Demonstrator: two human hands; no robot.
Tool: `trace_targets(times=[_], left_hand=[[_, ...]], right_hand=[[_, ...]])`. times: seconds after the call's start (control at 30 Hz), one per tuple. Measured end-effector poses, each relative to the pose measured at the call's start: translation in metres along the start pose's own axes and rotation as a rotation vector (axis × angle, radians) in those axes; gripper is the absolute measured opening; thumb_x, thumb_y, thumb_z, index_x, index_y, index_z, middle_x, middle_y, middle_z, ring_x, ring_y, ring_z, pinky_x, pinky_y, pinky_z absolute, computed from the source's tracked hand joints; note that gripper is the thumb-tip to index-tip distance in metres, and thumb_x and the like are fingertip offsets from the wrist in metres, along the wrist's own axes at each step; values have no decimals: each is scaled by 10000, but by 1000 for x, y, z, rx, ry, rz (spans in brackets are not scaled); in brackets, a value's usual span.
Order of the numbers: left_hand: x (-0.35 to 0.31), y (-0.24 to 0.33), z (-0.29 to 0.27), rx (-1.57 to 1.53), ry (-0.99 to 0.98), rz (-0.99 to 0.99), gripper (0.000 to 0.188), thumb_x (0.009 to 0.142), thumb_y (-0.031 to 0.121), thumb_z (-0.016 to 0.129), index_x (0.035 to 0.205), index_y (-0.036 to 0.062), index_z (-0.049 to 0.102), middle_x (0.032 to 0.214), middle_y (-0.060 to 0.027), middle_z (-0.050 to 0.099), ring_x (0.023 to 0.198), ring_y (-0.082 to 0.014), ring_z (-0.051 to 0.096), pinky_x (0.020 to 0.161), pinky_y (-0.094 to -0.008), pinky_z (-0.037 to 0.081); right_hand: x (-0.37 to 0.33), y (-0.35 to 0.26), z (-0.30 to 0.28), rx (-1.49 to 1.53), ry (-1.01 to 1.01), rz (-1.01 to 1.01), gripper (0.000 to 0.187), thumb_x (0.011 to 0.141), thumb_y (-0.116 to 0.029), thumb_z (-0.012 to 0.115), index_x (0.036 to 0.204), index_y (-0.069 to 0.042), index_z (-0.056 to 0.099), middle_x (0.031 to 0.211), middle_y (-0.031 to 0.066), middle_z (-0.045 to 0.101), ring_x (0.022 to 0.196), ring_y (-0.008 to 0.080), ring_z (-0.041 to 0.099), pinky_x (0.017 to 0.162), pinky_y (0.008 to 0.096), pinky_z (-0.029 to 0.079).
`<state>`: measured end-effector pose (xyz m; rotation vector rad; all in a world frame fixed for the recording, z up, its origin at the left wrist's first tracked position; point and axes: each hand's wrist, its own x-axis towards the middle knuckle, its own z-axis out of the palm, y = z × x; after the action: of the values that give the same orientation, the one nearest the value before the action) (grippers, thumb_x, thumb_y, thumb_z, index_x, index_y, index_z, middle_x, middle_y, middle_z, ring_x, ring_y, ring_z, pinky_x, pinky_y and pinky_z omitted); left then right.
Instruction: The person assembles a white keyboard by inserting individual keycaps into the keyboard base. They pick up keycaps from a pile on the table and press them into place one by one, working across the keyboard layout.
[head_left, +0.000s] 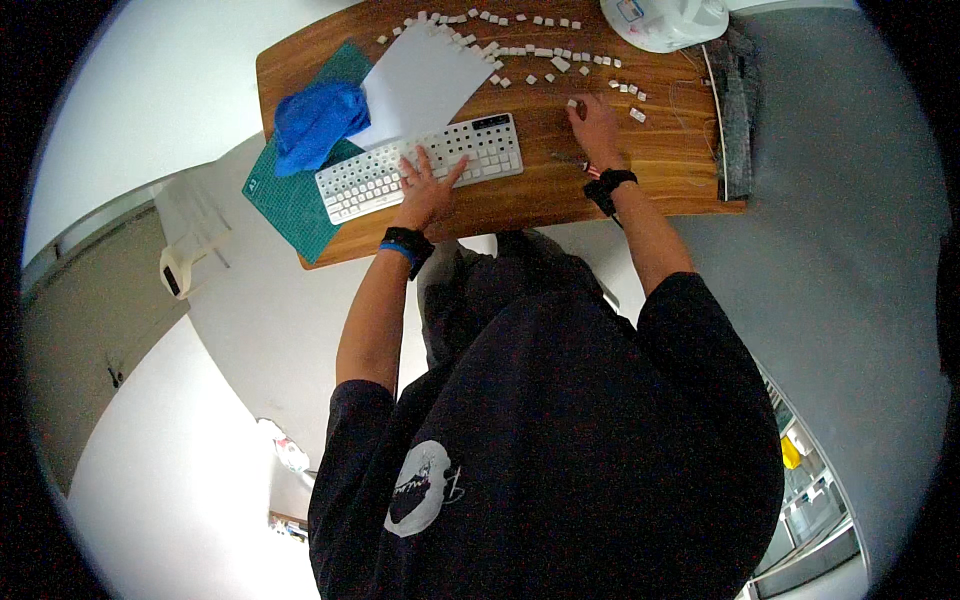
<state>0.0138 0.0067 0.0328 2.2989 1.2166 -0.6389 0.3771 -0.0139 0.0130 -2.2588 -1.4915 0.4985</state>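
Note:
A white keyboard [497, 153] lies at a slant near the front of the wooden table. White keycaps fill its lower rows, while black squares show in the upper rows where caps are off. My left hand [429, 194] rests on the keyboard with its fingers spread, holding nothing. To the right of the keyboard, my right hand [598, 132] pinches a small white keycap [572, 104] between thumb and fingers, over the tabletop. Loose white keycaps [545, 52] are laid out in rows toward the back of the table. Some single ones [637, 115] lie just beyond my right hand.
A white paper sheet [420, 80] and a crumpled blue cloth [318, 125] lie on a green cutting mat [290, 215] at the left. A white plastic jug [668, 22] stands at the back right. A dark panel [735, 120] lines the table's right edge.

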Motion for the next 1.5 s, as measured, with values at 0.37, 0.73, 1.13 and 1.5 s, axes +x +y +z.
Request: trace_targets(times=[0.37, 0.73, 1.13, 1.5], left_hand=[[1, -3, 0, 143, -6, 59, 772, 984, 310, 567, 1605, 484, 142, 1590, -453, 18, 1349, -795, 87, 998, -792, 377], [2, -9, 5, 143, -15, 66, 1079, 863, 323, 792, 1610, 480, 29, 1570, -475, -80, 1350, -791, 77, 996, -767, 411], [-3, -9, 1, 103, -41, 30, 1061, 866, 226, 768, 1606, 494, 56, 1590, -444, -103, 1371, -774, 46, 1043, -762, 366], [6, -9, 9, 170, 10, 59, 904, 951, 162, 613, 1608, 490, 86, 1596, -443, -63, 1362, -784, 60, 1024, -784, 358]], right_hand=[[20, 40, 9, -123, 69, 9, 370, 1014, -246, 622, 1355, -105, 593, 1443, 181, 508, 1083, 379, 625, 877, 531, 562], [18, 78, -20, -328, 233, 41, 417, 941, -106, 659, 1353, -108, 598, 1434, 145, 464, 1239, 368, 481, 970, 475, 504], [22, 65, -31, 14, 163, 225, 217, 961, -60, 645, 1168, -71, 711, 1337, 113, 518, 954, 246, 618, 678, 397, 553], [23, 62, -39, 932, 176, 420, 263, 946, -161, 701, 1190, -60, 695, 1311, 164, 548, 1178, 375, 553, 980, 496, 511]])
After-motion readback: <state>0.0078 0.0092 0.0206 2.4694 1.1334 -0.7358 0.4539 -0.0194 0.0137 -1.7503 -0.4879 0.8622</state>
